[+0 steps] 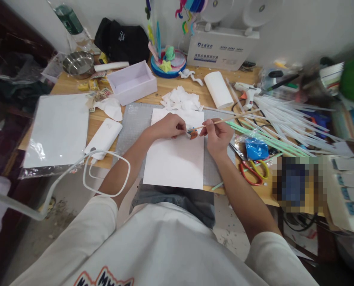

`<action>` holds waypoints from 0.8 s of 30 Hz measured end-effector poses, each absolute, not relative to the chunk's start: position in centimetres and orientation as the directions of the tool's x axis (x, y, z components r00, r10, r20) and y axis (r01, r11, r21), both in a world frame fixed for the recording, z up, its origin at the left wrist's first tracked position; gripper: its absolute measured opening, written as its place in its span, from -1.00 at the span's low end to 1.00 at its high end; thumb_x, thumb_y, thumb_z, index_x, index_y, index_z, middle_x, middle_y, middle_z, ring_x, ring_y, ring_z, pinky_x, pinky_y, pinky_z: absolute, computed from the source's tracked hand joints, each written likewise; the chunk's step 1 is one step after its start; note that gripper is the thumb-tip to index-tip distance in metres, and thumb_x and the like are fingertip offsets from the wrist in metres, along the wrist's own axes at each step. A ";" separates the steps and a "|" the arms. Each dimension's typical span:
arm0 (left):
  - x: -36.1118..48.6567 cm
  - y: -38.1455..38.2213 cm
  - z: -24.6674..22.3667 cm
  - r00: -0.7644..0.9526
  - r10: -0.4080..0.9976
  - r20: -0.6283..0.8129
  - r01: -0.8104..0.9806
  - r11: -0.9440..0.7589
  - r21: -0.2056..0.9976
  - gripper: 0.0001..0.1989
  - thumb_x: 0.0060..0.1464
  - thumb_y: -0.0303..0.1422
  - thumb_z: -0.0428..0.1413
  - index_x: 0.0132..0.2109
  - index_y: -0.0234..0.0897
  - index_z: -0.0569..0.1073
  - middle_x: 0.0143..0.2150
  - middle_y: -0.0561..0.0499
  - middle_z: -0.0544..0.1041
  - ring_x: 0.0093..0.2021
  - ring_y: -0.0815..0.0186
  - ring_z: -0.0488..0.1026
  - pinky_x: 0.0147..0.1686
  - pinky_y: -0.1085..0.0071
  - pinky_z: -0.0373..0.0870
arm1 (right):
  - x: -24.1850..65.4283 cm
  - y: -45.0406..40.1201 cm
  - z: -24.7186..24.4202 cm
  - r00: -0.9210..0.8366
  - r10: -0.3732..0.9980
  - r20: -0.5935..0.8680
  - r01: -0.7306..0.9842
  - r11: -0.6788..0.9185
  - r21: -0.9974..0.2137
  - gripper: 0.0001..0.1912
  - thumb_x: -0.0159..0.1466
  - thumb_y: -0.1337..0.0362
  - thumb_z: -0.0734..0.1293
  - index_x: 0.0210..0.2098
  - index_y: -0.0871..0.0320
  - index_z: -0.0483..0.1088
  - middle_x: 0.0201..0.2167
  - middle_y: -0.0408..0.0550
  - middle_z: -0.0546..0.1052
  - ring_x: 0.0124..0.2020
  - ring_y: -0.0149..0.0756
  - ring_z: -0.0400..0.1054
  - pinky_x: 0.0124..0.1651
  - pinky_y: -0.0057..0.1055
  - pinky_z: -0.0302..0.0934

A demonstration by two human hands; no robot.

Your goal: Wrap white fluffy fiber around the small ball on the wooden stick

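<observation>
My right hand (217,135) is closed around a thin wooden stick (233,117), which slants up to the right. At the stick's left end is a small orange and blue piece (193,134), too small for me to name. My left hand (170,126) pinches a small pale bit at the left edge of that piece; what exactly lies between its fingertips is unclear. Both hands are over a white sheet of paper (174,163) that lies on a grey cutting mat (132,131). Just beyond the sheet is a heap of crumpled white tissue (181,98).
Scissors (251,172) with red and yellow handles, plastic sticks (296,119) and a glue gun (249,95) lie to the right. On the left are a power bank (105,137) with its cable and a bagged white sheet (57,131). A lilac box (133,85) stands behind.
</observation>
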State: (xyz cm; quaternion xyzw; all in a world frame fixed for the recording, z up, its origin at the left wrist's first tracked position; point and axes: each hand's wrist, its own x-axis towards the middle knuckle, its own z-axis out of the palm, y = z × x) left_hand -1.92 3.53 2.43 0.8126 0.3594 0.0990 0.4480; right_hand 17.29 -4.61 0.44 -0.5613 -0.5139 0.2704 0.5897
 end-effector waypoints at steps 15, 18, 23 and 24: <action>-1.9 3.2 2.5 0.724 0.682 -0.104 0.456 -0.361 0.813 -0.89 0.06 -0.47 0.19 -0.41 -0.34 0.58 -0.65 0.11 0.45 -0.62 0.48 0.35 -0.43 0.51 0.24 | 17.2 -5.2 -0.2 -0.078 0.840 0.537 0.651 0.451 -0.610 -0.66 0.38 0.07 0.24 -0.44 0.04 0.49 -0.55 -0.10 0.58 -0.48 -0.32 0.46 -0.36 -0.35 0.22; -1.8 3.2 2.7 0.719 0.687 -0.111 0.462 -0.352 0.814 -0.88 0.06 -0.47 0.19 -0.42 -0.34 0.58 -0.66 0.11 0.44 -0.62 0.48 0.34 -0.43 0.51 0.24 | 17.2 -5.2 -0.2 -0.098 0.826 0.555 0.664 0.470 -0.582 -0.68 0.39 0.11 0.24 -0.41 0.05 0.50 -0.54 -0.10 0.58 -0.48 -0.33 0.45 -0.37 -0.37 0.20; -1.9 3.2 2.7 0.722 0.683 -0.112 0.463 -0.356 0.812 -0.88 0.06 -0.46 0.18 -0.40 -0.35 0.58 -0.63 0.09 0.47 -0.60 0.47 0.37 -0.43 0.52 0.26 | 17.1 -5.3 0.2 -0.103 0.852 0.513 0.683 0.436 -0.586 -0.64 0.39 0.05 0.22 -0.42 0.04 0.49 -0.54 -0.08 0.58 -0.48 -0.33 0.43 -0.37 -0.36 0.19; -1.9 3.2 2.6 0.721 0.683 -0.117 0.469 -0.358 0.807 -0.88 0.06 -0.46 0.17 -0.40 -0.35 0.58 -0.62 0.09 0.48 -0.60 0.47 0.38 -0.43 0.52 0.26 | 17.1 -5.3 0.3 -0.105 0.860 0.499 0.684 0.427 -0.592 -0.64 0.39 0.04 0.22 -0.42 0.04 0.49 -0.54 -0.08 0.58 -0.48 -0.33 0.43 -0.36 -0.36 0.19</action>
